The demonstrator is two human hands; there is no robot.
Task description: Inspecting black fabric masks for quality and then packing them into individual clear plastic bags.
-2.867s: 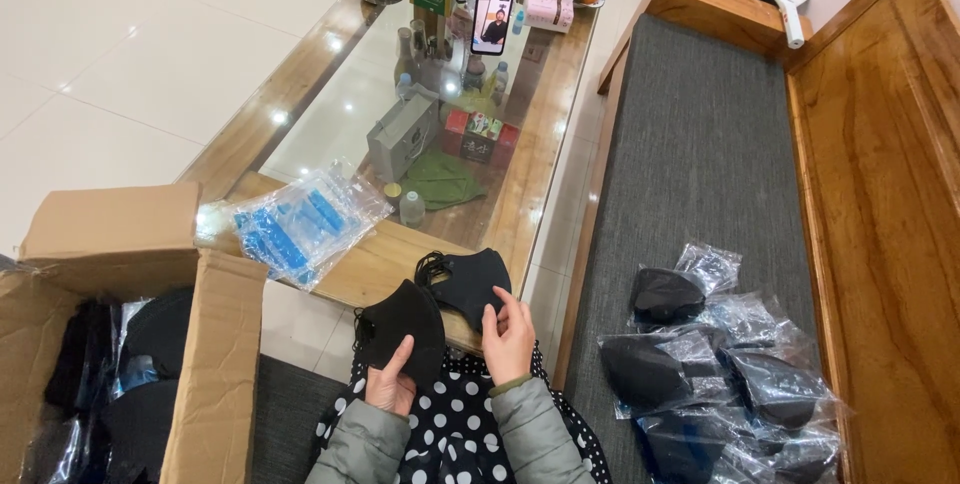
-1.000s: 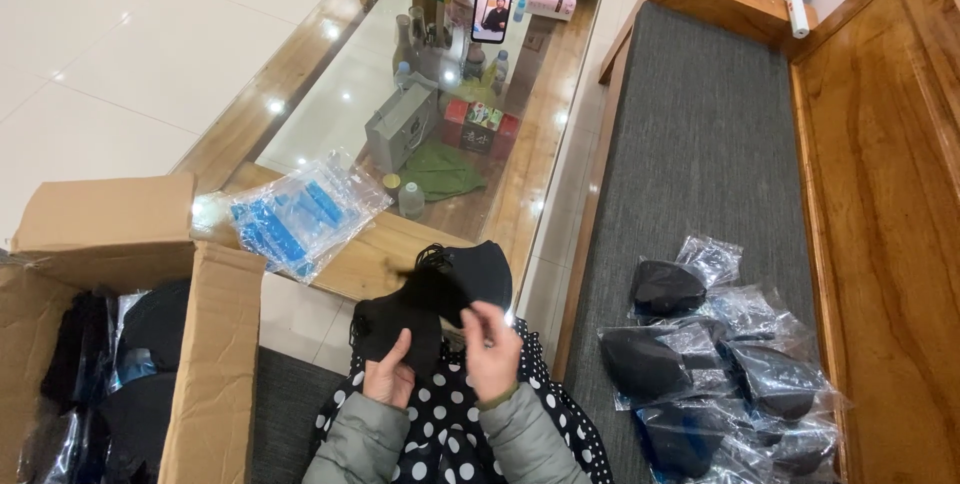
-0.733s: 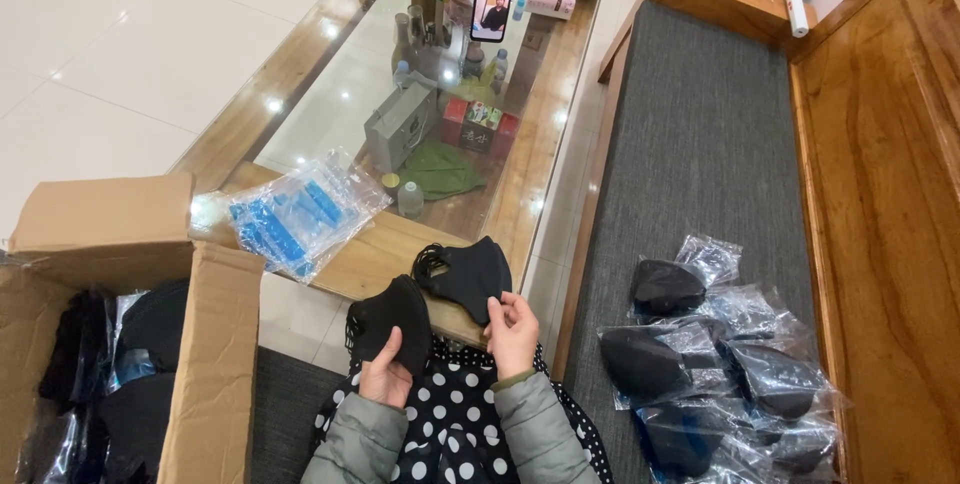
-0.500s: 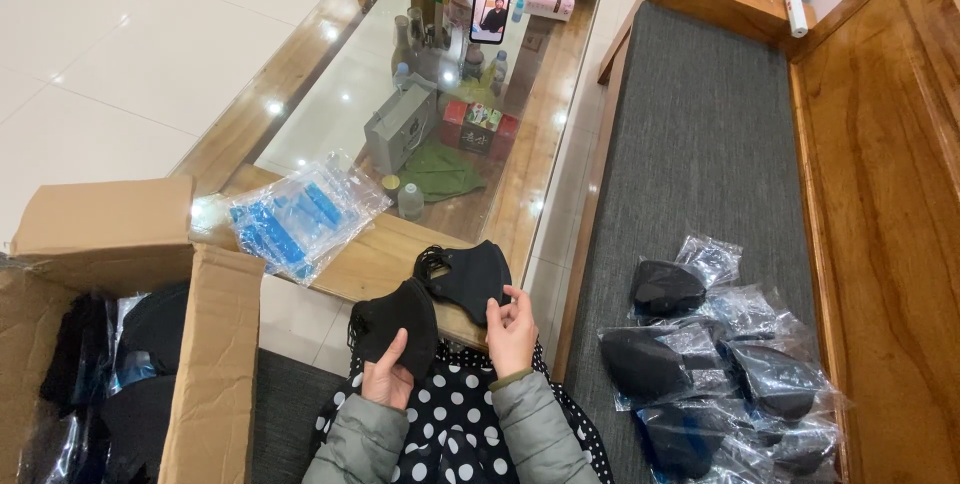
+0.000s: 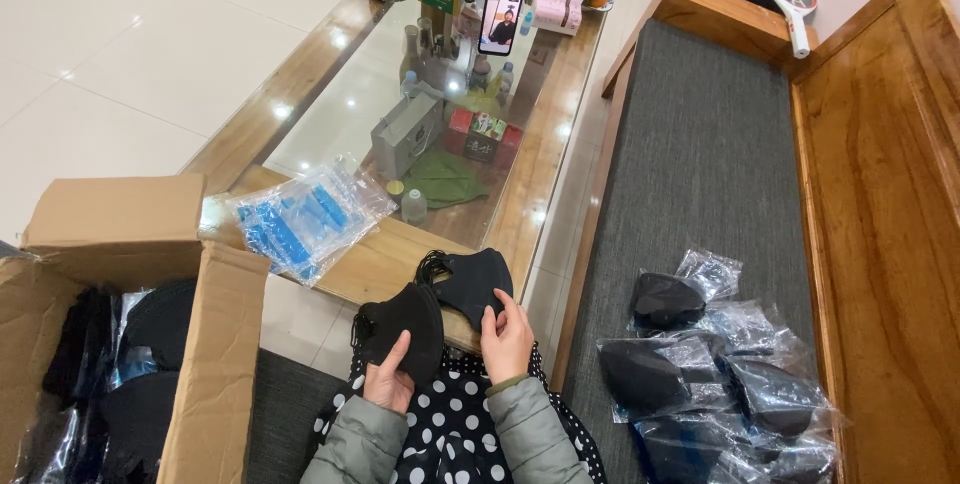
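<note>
low in the middle of the frame, two soft, light black masks (image 5: 440,309) are pinched by the fingers of the left hand (image 5: 388,384) and right hand (image 5: 507,339), best gripped at the folded edges.

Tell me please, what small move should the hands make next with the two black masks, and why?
Probably bring the two stacks together. The left hand holds one stack of black masks, the right hand holds another stack, and they sit a little apart above the lap. The bagged masks on the bench lie in bundles, so joining the stacks before bagging seems the likely step.
</note>
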